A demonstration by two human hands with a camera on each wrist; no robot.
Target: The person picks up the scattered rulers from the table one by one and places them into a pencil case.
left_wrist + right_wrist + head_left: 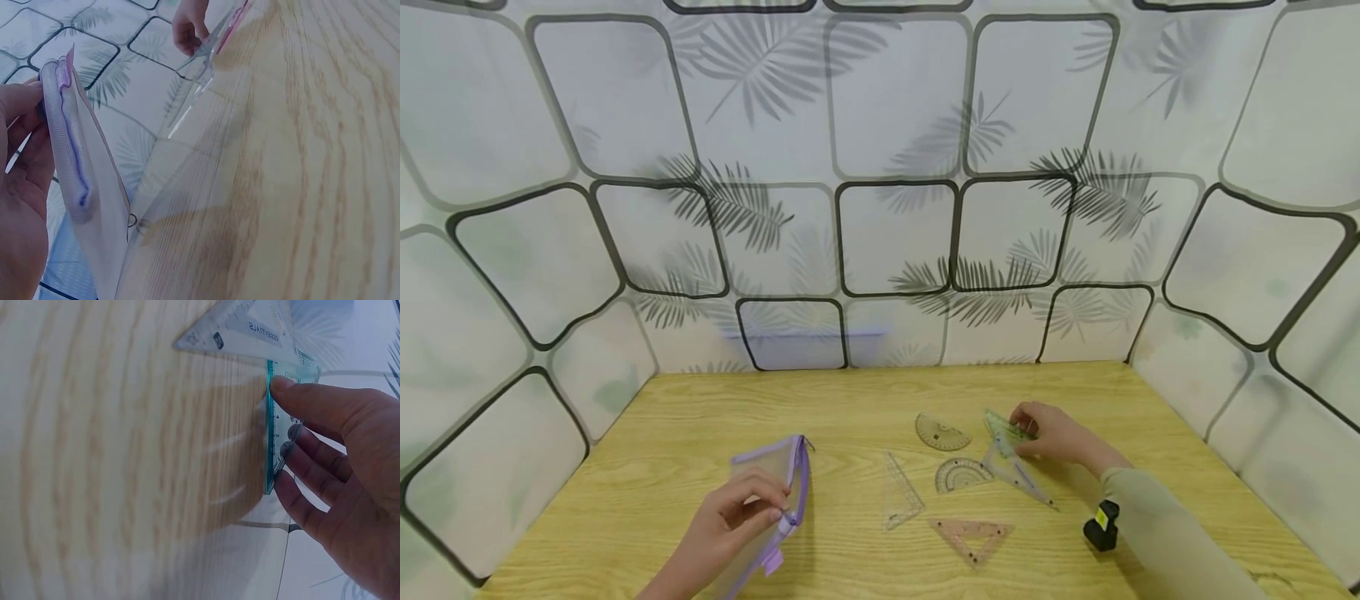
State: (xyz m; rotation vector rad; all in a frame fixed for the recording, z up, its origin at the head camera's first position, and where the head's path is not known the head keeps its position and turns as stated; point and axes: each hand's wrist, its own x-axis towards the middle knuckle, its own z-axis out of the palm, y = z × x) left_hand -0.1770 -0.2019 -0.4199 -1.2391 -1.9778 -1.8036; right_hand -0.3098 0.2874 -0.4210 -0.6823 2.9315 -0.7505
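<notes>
My left hand [730, 521] pinches the zip edge of a see-through pouch with purple trim [801, 479], which stands up from the table on the left. In the left wrist view the pouch [87, 169] leans beside the fingers. On the right, my right hand [1056, 435] holds a green set square [1000, 425] between thumb and fingers. Seen from the right wrist, the green set square [278, 419] is tilted up, its ruled edge facing the wood. A clear set square [1018, 475] overlaps its near side.
Between the hands lie two protractors [942, 432] [962, 474], a clear set square [902, 498] and an orange set square [973, 537]. They rest on a wooden table [850, 408]. Patterned curtains [895, 233] enclose the back and sides. A black device [1101, 525] sits on the right wrist.
</notes>
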